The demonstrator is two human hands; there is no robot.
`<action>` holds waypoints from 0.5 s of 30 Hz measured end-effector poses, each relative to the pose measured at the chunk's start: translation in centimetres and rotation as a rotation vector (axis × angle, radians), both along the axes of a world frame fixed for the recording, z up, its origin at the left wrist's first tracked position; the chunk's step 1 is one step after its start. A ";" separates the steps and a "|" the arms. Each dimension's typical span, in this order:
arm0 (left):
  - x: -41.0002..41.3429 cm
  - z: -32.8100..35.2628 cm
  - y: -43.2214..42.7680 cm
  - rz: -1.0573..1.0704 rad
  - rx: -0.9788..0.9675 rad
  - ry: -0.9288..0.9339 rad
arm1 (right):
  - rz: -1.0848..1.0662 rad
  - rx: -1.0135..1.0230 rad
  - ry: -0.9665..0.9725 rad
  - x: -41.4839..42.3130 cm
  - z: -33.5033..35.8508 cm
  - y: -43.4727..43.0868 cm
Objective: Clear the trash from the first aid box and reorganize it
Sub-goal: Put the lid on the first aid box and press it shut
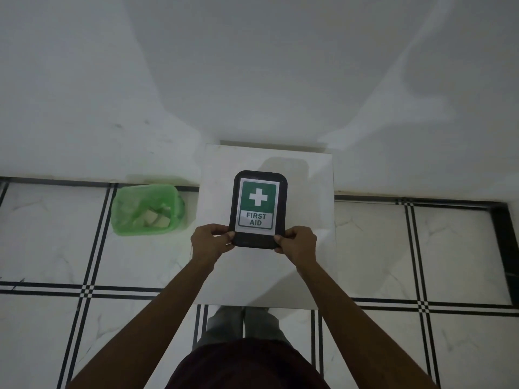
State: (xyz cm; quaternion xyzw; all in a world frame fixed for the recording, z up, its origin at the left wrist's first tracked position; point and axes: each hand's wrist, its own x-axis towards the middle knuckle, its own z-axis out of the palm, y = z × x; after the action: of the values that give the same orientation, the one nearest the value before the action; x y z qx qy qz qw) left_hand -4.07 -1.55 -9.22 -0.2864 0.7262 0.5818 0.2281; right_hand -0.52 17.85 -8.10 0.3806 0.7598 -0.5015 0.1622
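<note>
Your left hand [211, 242] and right hand [300, 242] grip the near corners of the closed first aid box [259, 209] on the white table [266, 276]; green bin [146, 210] sits left, holding scraps.

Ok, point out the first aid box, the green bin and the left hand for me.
first aid box [258, 204]: head view, on the white cross of its lid label.
green bin [174, 198]: head view, on its right rim.
left hand [209, 242]: head view, on the back of the hand.

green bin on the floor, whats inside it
The green bin has a green bag lining it, and a few pale crumpled scraps lie at the bottom. What they are is too dim to tell, and anything beneath them is covered.
</note>
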 end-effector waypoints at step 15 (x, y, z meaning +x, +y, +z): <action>-4.2 1.3 4.2 -0.219 -0.357 0.173 | -0.025 0.131 0.106 -4.9 -0.1 -0.5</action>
State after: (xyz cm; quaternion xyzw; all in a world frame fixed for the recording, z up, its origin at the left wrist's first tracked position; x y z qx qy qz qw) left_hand -8.24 2.67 -7.92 -0.1908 0.8613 0.4381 0.1727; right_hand -5.38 17.35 -8.20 0.3727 0.7938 -0.4721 0.0903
